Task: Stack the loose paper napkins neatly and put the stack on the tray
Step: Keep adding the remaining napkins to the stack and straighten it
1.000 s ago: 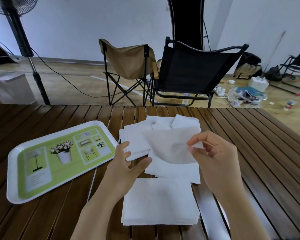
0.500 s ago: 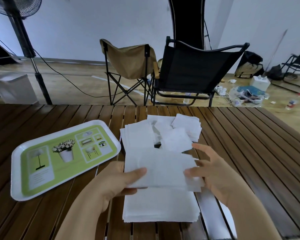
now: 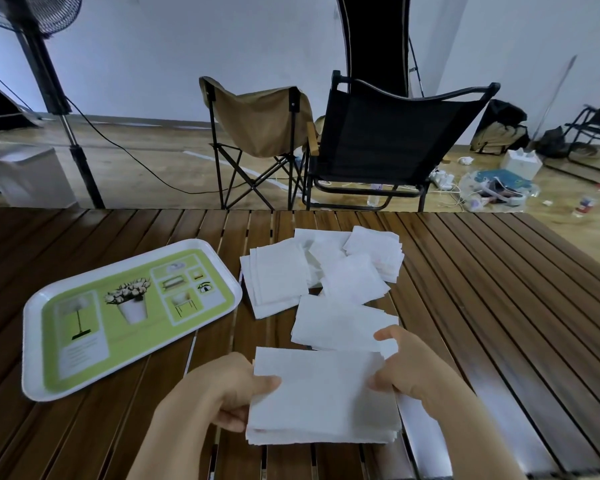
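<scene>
A stack of white paper napkins (image 3: pixel 321 400) lies on the slatted wooden table near me. My left hand (image 3: pixel 227 393) grips its left edge with the thumb on top. My right hand (image 3: pixel 407 370) holds the right edge, fingers curled on the top napkin. Beyond the stack lie several loose napkins (image 3: pixel 340 327), some in small overlapping piles (image 3: pixel 278 277) toward the table's far edge. A white tray with a green printed base (image 3: pixel 32 358) sits to the left, with nothing on it.
The wooden table (image 3: pixel 499 306) extends right and left of the napkins. Behind it stand a tan folding chair (image 3: pixel 260 126) and a black chair (image 3: pixel 388 136). A fan stand (image 3: pixel 66 112) and a white bin (image 3: pixel 28 178) are at the far left.
Both hands brought a napkin from above the loose pile down onto the near stack. They now hold the stack's left and right edges.
</scene>
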